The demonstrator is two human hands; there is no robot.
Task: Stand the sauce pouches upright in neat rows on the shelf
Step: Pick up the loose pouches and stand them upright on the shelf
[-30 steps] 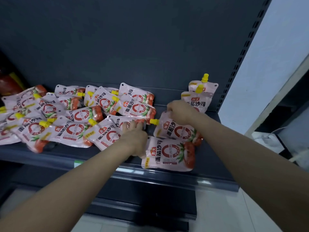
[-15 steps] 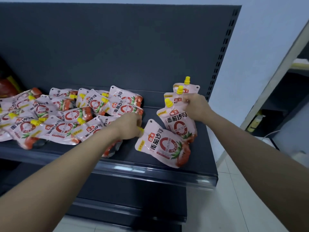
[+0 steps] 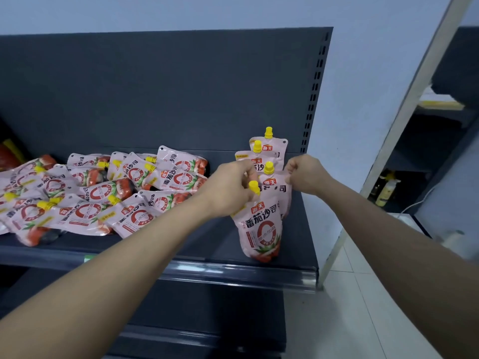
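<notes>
Pink tomato-sauce pouches with yellow caps fill the dark shelf [image 3: 202, 244]. At the right end several stand upright in a row running front to back. My left hand [image 3: 228, 187] grips the front pouch [image 3: 261, 229] at its top left corner by the cap, holding it upright. My right hand [image 3: 305, 174] pinches the top right corner of the pouch behind it [image 3: 272, 185]. Two more upright pouches [image 3: 269, 149] stand behind, against the back panel. A heap of flat pouches [image 3: 98, 198] covers the shelf's left and middle.
The shelf's front lip [image 3: 233, 270] runs below the pouches, with a lower shelf [image 3: 207, 340] beneath. A perforated upright [image 3: 315, 86] bounds the right end. Beyond it are a pale wall, tiled floor and another dark rack [image 3: 427, 151] with a bottle.
My left hand lifted the flat front pouch upright at the row's front. My right hand stood its pouch behind it and shifted to the top right corner. The camera tilted up.
</notes>
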